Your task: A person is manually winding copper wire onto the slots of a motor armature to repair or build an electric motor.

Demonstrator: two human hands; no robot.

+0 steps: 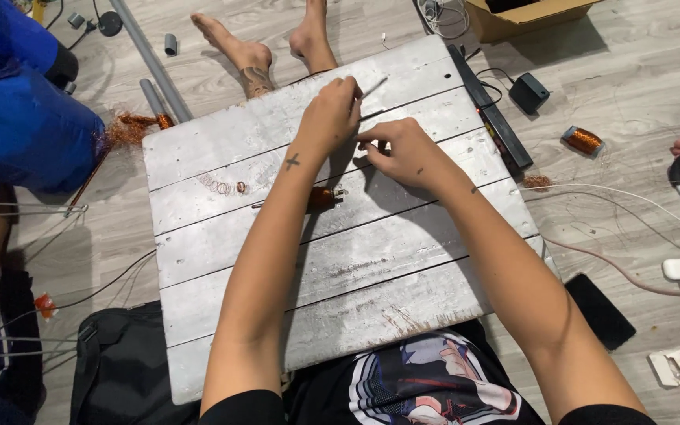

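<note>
Left hand [332, 114] sat over the far half of the white plank counter [222, 260], fingers [350, 88] pinched shut on a thin grey rod [373, 86]. Rod's long axis ran diagonal, from the pinch up and away to the right, its free end pointing toward the black bar [491, 110] along the counter's right edge. Right hand [403, 151] lay just right of and nearer than the left, fingers curled in and pressed together at the tips near the left hand's base; a second dark thin piece [373, 115] showed between the two hands, but whether the right fingers actually gripped it or a wire could not be told. The hands were close, nearly touching, with the rod's held end nearer the left and the free end beyond both. A small copper coil on a spindle [323, 197] lay on the counter below the left wrist, partly hidden by the forearm, axis roughly left-right, nearer the left arm than the right. Loose copper wire loops [226, 187] lay further left on the same plank. Off the counter: another copper spool [584, 140] on the floor to the right, grey pipes [151, 63] at the upper left, a dark phone [600, 311] at the lower right.
</note>
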